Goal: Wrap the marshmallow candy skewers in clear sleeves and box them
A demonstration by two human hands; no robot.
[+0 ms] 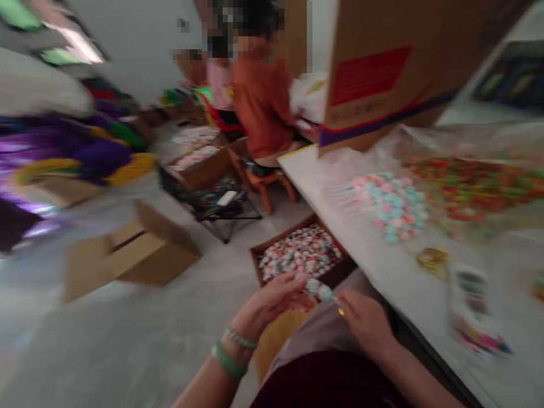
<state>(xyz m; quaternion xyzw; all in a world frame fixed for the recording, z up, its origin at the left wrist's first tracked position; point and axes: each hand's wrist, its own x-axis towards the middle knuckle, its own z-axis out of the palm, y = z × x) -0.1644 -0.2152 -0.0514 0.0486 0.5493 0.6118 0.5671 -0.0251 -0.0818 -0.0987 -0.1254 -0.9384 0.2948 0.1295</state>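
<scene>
Pinching a small cluster of pale blue and white candies between both hands here, with the fingers clenched on it from each side. The left hand has a couple of green bracelets on the wrist, and the right hand is just beside a tiny yellow bit, too blurry to make out. The cluster sits right above a brown tray packed with mixed pastel candies, just off the near edge of the desk. Up on the desk there's a heap of pink and teal candies, a bigger multicolored heap on clear plastic, and a cardboard box at the far end. Farther back, a person in an orange top sits on a small wooden stool.
</scene>
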